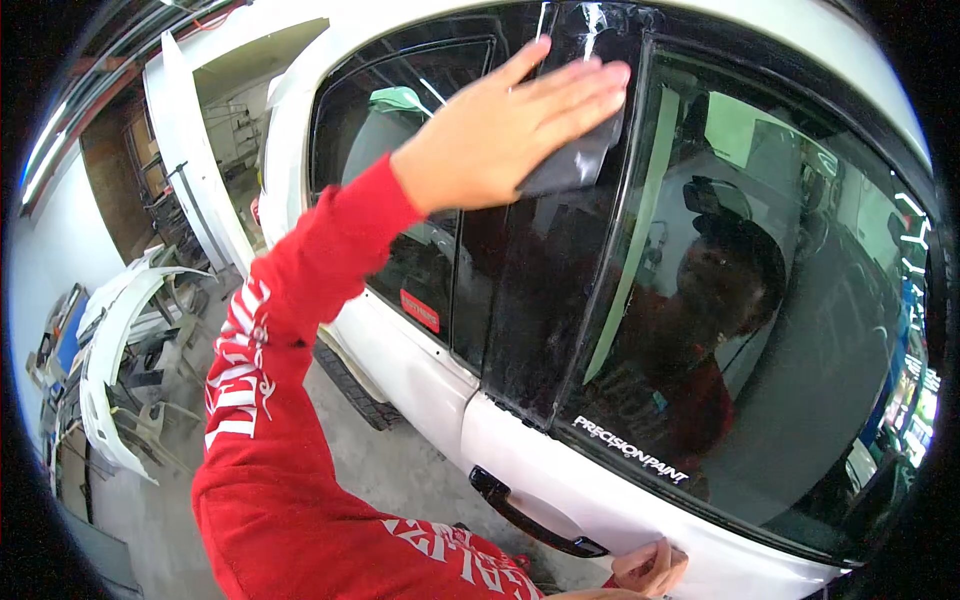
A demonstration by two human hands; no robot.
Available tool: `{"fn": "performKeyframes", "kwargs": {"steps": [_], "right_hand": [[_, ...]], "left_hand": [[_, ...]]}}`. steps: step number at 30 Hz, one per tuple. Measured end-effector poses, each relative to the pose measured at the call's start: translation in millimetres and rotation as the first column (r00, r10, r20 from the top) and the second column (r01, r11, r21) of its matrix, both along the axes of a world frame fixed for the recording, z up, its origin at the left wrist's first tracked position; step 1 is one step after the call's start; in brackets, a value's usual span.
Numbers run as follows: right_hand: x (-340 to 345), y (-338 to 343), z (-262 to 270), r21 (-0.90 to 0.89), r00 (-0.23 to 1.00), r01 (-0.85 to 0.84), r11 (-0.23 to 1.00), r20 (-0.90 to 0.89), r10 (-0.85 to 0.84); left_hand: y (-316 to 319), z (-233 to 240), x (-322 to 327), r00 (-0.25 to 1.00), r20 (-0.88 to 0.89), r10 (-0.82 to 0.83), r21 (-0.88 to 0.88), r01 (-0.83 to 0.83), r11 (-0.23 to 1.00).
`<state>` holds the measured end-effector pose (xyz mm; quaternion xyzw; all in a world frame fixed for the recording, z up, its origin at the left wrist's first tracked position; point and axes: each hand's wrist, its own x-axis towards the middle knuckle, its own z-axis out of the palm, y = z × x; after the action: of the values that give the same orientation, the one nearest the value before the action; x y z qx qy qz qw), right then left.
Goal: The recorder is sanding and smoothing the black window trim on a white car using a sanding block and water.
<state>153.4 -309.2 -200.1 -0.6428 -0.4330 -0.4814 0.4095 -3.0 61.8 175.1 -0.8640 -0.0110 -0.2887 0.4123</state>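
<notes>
My left hand (517, 124), in a red sleeve, is stretched flat over the glossy black door pillar trim (547, 247) of a white vehicle. A dark, shiny sheet (574, 165) shows under its palm and fingers, against the trim; its material is unclear. White glare lies on the trim above the fingertips. My right hand (651, 568) is low at the white door panel (712, 547), fingers curled, just right of the black door handle (536, 521). Whether anything is between its fingers cannot be made out.
The tinted front window (810, 300) reflects a person. A rear window (397, 150) with a red sticker (419, 310) lies left of the trim. Farther left, a curved white body panel (101, 375) rests among stands, and another tall white panel (202, 165) stands upright. A tyre (356, 386) shows below.
</notes>
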Motion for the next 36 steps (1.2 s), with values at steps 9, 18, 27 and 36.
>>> {"fn": "performKeyframes", "kwargs": {"steps": [9, 18, 27, 36], "right_hand": [[-4.1, 4.2, 11.3, 0.006, 0.998, 0.035, 0.999, -0.047, -0.034], [11.5, 12.3, -14.3, 0.091, 0.998, -0.036, 0.995, 0.059, 0.030], [3.4, 11.9, -1.7, 0.049, 0.998, -0.041, 0.998, -0.047, 0.044], [9.0, 21.0, -2.6, 0.146, 0.998, -0.055, 0.988, 0.004, 0.055]], "left_hand": [[-3.1, -5.0, 1.5, 0.999, -0.012, -0.046, 0.015, 0.046, 0.999], [-11.1, -23.4, 1.4, 0.999, 0.032, -0.032, 0.033, 0.031, 0.999], [-4.0, -44.8, -6.2, 0.997, 0.038, -0.064, 0.000, 0.064, 0.998], [-0.4, 5.2, 12.7, 0.986, 0.108, -0.125, 0.047, 0.120, 0.992]]}}
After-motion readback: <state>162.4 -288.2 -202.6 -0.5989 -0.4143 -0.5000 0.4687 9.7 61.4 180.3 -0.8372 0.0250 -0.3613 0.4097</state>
